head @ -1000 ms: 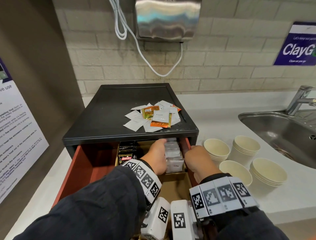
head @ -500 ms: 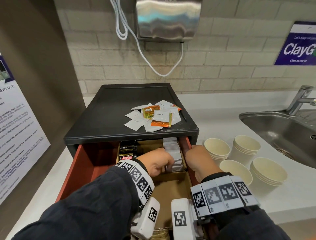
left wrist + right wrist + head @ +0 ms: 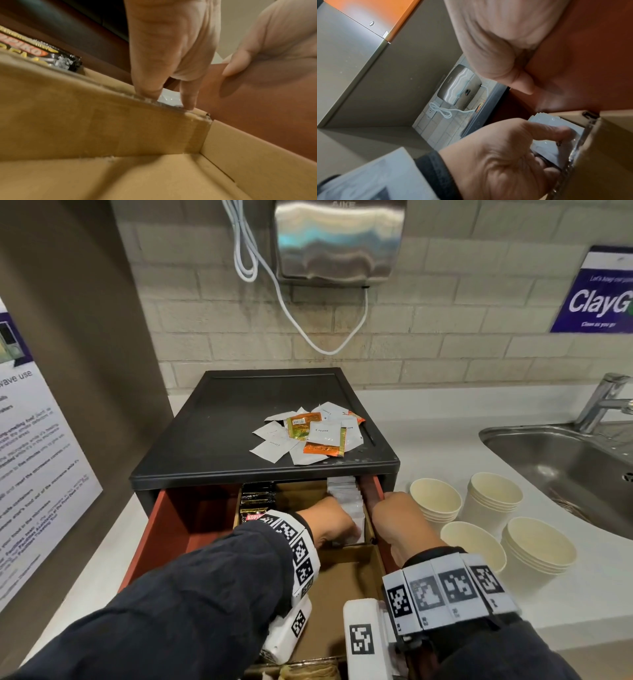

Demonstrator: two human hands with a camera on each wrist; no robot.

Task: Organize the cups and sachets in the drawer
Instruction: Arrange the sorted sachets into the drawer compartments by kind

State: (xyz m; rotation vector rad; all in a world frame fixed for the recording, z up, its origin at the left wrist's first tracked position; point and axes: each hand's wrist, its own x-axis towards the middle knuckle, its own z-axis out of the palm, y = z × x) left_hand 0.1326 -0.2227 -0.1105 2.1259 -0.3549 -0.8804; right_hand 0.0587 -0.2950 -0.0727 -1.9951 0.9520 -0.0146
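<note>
A white pantry counter (image 3: pixel 428 419) under a pale brick wall, and on it a black cabinet with its red drawer (image 3: pixel 164 529) pulled out toward six o'clock. In the cardboard divider's compartment at one o'clock, a row of white sachets (image 3: pixel 346 498) stands on edge; the left hand (image 3: pixel 334 520) is down in there, fingers curled onto the nearest packets against the cardboard wall. The right hand (image 3: pixel 399 520) grips the drawer's right rim at three o'clock, thumb inside, steadying it. At eleven o'clock in the drawer sit black sachets (image 3: pixel 257 501), the front one reading "KOPIKO". The near cardboard section looks bare. So, part-way at best: a loose heap of sachets (image 3: pixel 308 436) lies on the cabinet top at twelve o'clock, white ones marked "Cream" mixed with orange and gold packets, and four stacks of paper cups (image 3: pixel 493 522) wait on the counter at three o'clock, none in the drawer. Farther out, a steel hand dryer (image 3: pixel 337 237) reads "AIKE", and a purple sign (image 3: pixel 599 292) reads "ClayG", cut off, beside the sink (image 3: pixel 561 460).
</note>
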